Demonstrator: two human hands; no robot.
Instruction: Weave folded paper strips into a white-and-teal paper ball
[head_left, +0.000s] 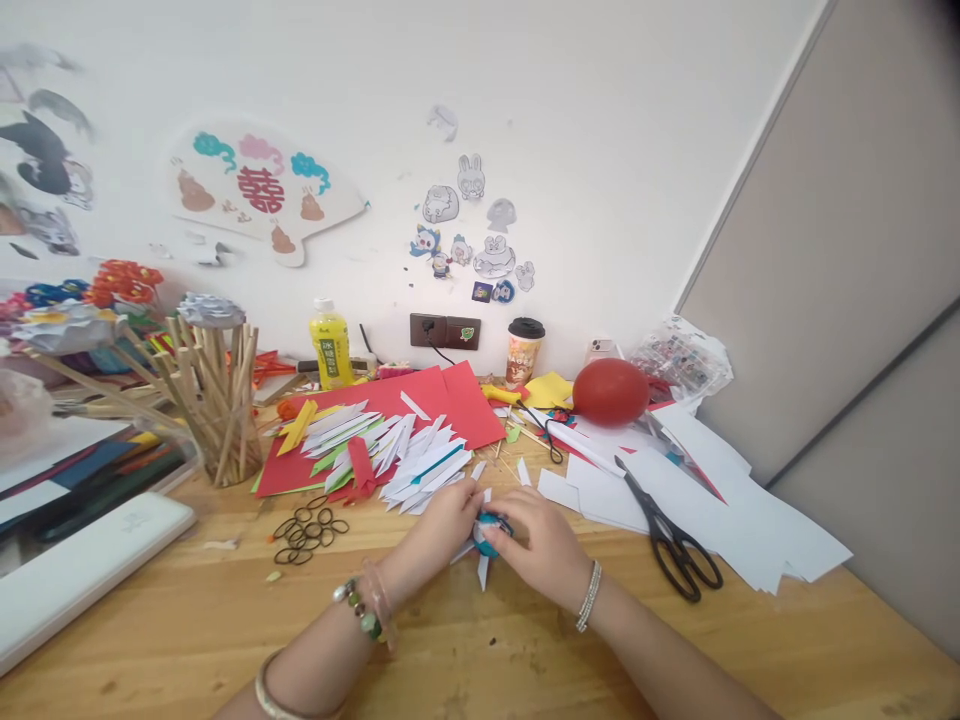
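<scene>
Both hands, left hand (442,520) and right hand (536,540), pinch a small blue-and-white folded paper piece (486,535) between closed fingers, low over the counter (465,650). Light, flimsy, crushable; best held at its centre. Beyond the fingers lie folded paper strips (405,455); right, scissors (671,535).

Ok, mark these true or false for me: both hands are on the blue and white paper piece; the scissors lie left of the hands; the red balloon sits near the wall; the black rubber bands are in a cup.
1. Both the left hand and the right hand are on the blue and white paper piece: true.
2. The scissors lie left of the hands: false, they lie to the right, on white paper sheets.
3. The red balloon sits near the wall: true.
4. The black rubber bands are in a cup: false, they lie loose on the wooden table.
</scene>
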